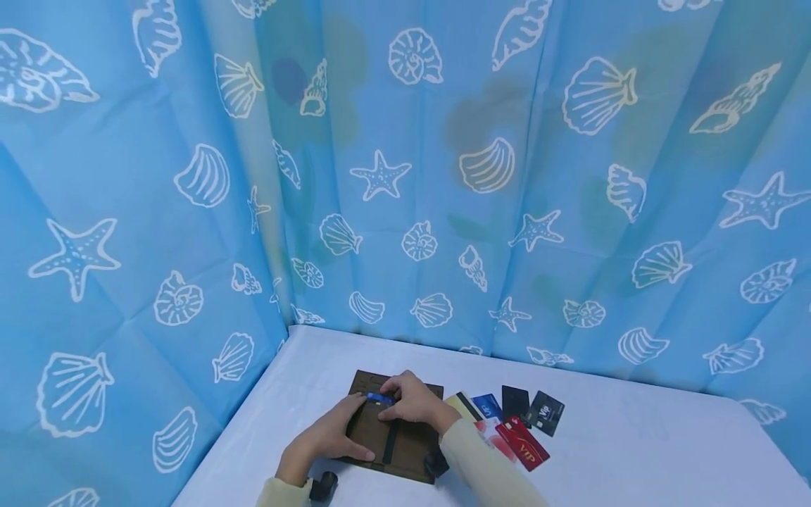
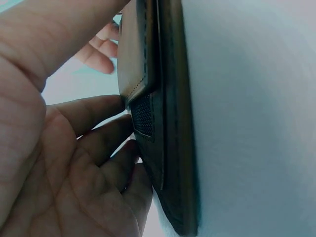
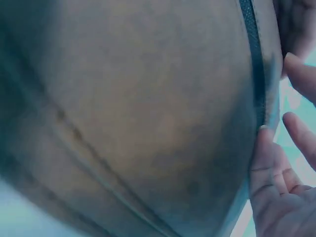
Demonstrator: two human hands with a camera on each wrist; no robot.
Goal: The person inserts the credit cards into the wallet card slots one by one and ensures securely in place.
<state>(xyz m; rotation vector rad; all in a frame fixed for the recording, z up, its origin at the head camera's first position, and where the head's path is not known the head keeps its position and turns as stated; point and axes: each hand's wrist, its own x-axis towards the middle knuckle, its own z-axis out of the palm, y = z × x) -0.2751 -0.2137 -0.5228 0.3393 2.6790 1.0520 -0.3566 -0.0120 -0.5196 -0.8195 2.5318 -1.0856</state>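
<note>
A flat brown leather-look organizer with stitched edges and a black strap lies on the white table. Near its upper part, a blue card sticks partly out. Thumb and index finger of my right hand are at that card, the thumb lower on the brown leather. Along the organizer's left side rests my left hand, its thumb low on the cover and its fingertips near the card. From the left wrist, the left fingers touch the edge beside a mesh patch. The right wrist view hides the card.
Right of the organizer lie several loose cards: a red VIP card, a black Vip card, a plain black card, a blue one and a yellow one. A blue shell-patterned curtain stands behind the table.
</note>
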